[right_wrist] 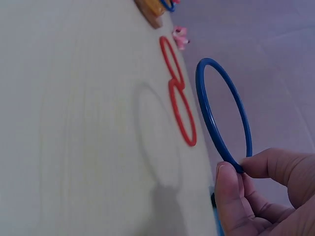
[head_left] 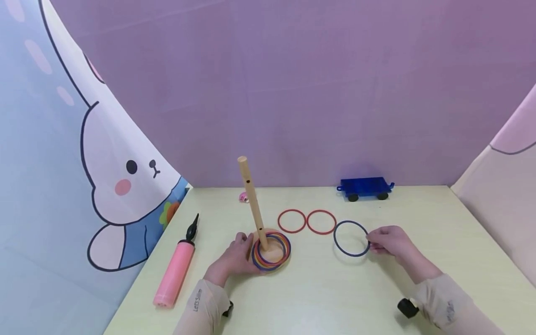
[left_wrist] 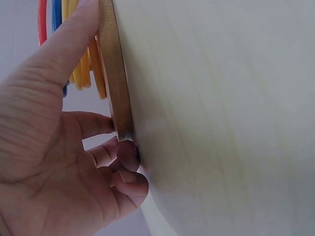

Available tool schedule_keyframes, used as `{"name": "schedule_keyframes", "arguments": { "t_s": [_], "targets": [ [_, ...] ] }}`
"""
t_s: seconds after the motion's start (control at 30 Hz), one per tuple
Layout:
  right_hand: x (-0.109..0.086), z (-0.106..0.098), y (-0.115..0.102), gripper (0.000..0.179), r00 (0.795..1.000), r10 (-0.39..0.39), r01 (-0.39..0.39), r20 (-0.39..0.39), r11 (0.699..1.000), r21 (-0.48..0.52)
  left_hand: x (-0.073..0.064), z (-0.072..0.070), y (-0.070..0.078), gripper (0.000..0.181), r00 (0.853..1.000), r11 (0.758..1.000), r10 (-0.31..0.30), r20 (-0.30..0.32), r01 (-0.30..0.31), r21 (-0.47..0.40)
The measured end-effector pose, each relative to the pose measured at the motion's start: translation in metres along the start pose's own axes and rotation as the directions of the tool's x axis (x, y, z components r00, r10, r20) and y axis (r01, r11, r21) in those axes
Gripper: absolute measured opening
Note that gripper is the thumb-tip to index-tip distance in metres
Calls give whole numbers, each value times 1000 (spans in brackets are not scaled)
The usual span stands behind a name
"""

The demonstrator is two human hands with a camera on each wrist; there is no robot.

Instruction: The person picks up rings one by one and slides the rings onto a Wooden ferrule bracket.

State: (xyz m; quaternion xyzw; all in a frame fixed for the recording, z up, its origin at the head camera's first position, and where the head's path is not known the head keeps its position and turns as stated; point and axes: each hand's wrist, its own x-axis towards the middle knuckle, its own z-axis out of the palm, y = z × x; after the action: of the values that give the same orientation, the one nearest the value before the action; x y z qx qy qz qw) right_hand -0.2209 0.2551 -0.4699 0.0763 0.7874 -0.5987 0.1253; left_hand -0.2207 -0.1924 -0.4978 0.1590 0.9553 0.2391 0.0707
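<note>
My right hand (head_left: 389, 241) pinches a thin blue ring (head_left: 350, 221) at its right edge between thumb and fingers. In the right wrist view, the blue ring (right_wrist: 208, 119) is tilted up off the table, its shadow below. My left hand (head_left: 239, 257) holds the edge of a round wooden base (head_left: 272, 254). The left wrist view shows the thumb over the top side and fingers curled at the rim of the wooden base (left_wrist: 116, 78). From the base rises a wooden peg (head_left: 253, 200), leaning slightly, with several blue, red and yellow rings (head_left: 289, 253) around its foot.
Two red rings, one left (head_left: 291, 232) and one right (head_left: 321, 210), lie side by side behind the base. A blue wheeled cart (head_left: 365, 186) and a small pink figure (head_left: 244, 197) stand at the back. A pink hand pump (head_left: 175, 277) lies at left.
</note>
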Motion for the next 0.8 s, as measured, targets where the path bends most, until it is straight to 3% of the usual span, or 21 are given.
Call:
{"name": "schedule_keyframes", "arguments": {
  "t_s": [0.43,0.8],
  "targets": [
    [-23,12,-35,32,991,-105,105,89,994,8,-1,-1,2,119,1000,1000,10,-6,-10,-1],
    [-39,26,-75,25,972,-190,189,135,982,25,-1,-1,3,122,1000,1000,-16,1,16,3]
  ]
}}
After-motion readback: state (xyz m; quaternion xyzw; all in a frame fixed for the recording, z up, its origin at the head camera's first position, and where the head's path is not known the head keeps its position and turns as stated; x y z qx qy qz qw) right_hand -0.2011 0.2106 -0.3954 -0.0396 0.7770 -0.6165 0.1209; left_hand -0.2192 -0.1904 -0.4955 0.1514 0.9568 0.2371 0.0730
